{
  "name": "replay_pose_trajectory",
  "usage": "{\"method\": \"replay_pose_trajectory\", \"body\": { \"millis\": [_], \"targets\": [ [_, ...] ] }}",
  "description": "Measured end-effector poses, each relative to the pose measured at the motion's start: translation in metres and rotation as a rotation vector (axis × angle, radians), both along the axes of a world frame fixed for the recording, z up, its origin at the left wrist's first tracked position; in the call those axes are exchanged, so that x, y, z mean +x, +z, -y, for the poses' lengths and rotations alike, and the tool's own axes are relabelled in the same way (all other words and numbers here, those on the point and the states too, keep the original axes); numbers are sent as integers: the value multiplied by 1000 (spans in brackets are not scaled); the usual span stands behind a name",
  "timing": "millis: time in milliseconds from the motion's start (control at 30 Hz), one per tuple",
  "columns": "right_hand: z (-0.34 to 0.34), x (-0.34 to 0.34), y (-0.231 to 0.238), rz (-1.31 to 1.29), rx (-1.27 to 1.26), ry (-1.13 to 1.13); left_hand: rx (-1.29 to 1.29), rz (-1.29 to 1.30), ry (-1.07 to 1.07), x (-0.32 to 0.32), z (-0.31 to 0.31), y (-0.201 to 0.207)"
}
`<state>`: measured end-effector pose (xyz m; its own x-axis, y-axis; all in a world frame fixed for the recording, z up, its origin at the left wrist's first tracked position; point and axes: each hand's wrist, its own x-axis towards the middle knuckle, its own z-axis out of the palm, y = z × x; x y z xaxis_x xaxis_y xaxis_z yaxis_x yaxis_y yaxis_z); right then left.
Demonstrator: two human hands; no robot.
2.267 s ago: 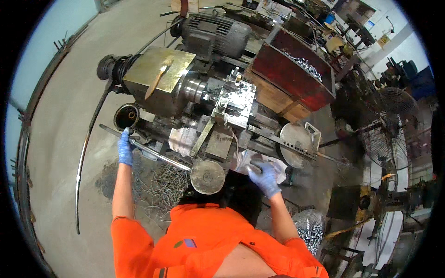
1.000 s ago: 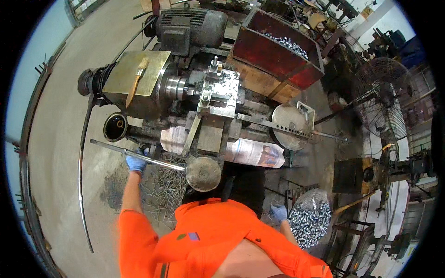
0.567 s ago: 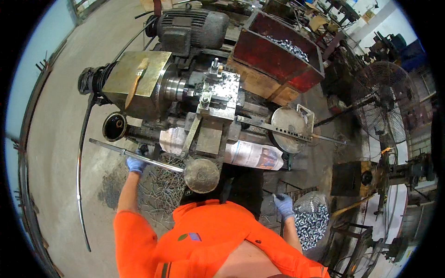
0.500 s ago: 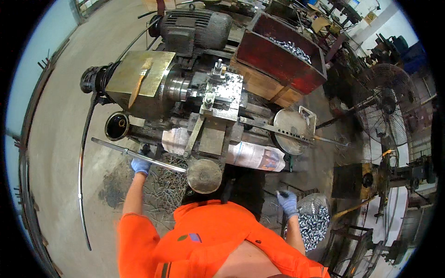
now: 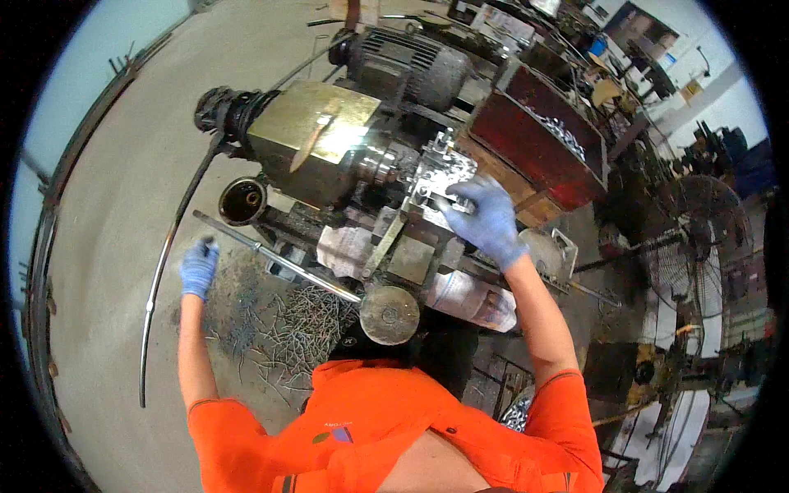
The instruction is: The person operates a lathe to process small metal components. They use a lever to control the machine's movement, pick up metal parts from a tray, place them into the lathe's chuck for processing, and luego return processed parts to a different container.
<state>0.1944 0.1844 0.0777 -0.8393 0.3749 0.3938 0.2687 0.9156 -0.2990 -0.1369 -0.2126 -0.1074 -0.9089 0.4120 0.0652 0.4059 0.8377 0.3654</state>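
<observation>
My right hand (image 5: 491, 220), in a blue glove, reaches over the lathe beside the bright metal tool post (image 5: 440, 174). Its fingers are pinched at a small pale metal piece (image 5: 445, 205), blurred and partly covered by the glove. To its left is the shiny chuck (image 5: 376, 167). My left hand (image 5: 199, 268), also gloved in blue with dark fingertips, hangs left of the long steel lever (image 5: 283, 261), apart from it. Its fingers are loosely bent and somewhat apart, with nothing visible in them. The lever runs down to a round metal knob (image 5: 389, 315) close to my body.
A brush (image 5: 311, 146) lies on the brass-coloured headstock cover (image 5: 271, 115). Behind are a motor (image 5: 403, 66) and a dark red box (image 5: 526, 123) of metal parts. Wiry metal shavings (image 5: 308, 329) cover the floor below. A large fan (image 5: 699, 222) stands at the right.
My right hand has risen from the basket of metal parts to the tool post. My left hand has moved left, away from the lever. The view has shifted and tilted.
</observation>
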Motion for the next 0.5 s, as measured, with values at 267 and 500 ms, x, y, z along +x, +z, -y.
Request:
{"method": "replay_pose_trajectory", "body": {
  "millis": [267,500],
  "targets": [
    [10,-113,-25,505,240,91,116,-321,342,-22,96,43],
    [6,-119,-38,448,312,114,-126,-176,344,59,57,60]
  ]
}}
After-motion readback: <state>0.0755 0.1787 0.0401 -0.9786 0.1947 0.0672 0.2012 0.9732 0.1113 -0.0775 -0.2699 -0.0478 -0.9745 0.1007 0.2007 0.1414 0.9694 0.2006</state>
